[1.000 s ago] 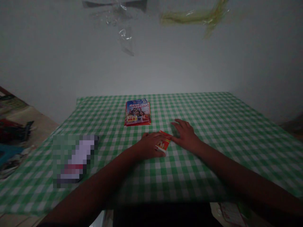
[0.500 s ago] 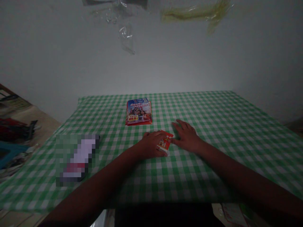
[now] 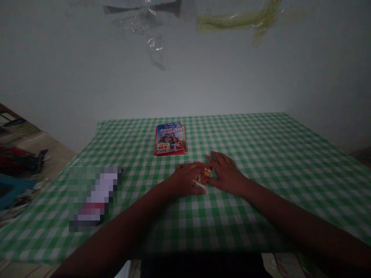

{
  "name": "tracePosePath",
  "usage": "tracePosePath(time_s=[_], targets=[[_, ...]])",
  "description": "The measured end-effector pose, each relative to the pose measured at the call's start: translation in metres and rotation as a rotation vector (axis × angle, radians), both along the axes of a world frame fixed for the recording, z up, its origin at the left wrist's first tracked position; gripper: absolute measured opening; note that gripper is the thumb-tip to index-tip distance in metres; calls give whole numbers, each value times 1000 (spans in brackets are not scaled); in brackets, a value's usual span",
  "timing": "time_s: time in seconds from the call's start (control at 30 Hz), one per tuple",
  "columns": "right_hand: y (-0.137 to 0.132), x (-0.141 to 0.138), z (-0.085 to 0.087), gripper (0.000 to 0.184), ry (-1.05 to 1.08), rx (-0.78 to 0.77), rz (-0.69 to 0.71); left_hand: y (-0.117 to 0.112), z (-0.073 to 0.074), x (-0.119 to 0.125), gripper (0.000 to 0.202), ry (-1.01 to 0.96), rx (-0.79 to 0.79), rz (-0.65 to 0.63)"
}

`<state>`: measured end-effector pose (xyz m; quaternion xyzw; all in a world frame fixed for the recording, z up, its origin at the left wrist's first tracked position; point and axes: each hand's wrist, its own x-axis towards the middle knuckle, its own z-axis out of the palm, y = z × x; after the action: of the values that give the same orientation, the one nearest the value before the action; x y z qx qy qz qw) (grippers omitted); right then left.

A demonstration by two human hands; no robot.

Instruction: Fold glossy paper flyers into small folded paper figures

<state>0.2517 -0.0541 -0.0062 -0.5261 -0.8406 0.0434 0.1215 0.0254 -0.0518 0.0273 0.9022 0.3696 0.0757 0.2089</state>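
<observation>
Your left hand (image 3: 185, 181) lay palm down over the left part of the small red leaflet (image 3: 199, 178), its fingers stretched out close together across the upper side and its thumb set well apart from them, along the near edge. The red printed face showed in the gap between thumb and fingers. How hard you were pressing could not be told.

Your right hand (image 3: 227, 174) was spread wider, its fingers fanned and slightly bent, with the tips just beyond the far right corner of the leaflet. Its thumb pointed inward and overlapped the right edge of the paper; whether it touched or only hovered there could not be made out.

The leaflet lay at a slant on the green-and-white checked cloth (image 3: 240, 135), between your two hands and nearer than the stack of printed leaflets (image 3: 170, 139), which carried a blue and red cover marked 89.9. A pixelated object (image 3: 97, 197) lay well apart to your left.

Compared with a second earlier, your right hand had come nearer to you and its thumb had slid inward, from the leaflet's upper right to partway down that edge. Your left hand, the stack and the pixelated object had kept their places on the cloth.
</observation>
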Motion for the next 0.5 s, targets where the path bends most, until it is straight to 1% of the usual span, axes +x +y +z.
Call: tracePosePath(time_s=[0.17,0.3,0.4,0.43,0.47,0.5], targets=[[17,10,-2,89,-9,-30,-84,-1,4,1,67,15,-24,10],[26,18,2,80,-25,-34,-174,-2,3,1,70,44,-31,21],[29,23,4,75,-14,6,-245,-3,3,1,69,46,-18,26],[29,24,4,73,1,29,-238,-4,3,1,68,43,-18,23],[28,24,5,71,21,53,-201,-4,4,1,68,39,-19,20],[25,24,7,68,41,71,-133,-5,5,1,68,37,-23,16]])
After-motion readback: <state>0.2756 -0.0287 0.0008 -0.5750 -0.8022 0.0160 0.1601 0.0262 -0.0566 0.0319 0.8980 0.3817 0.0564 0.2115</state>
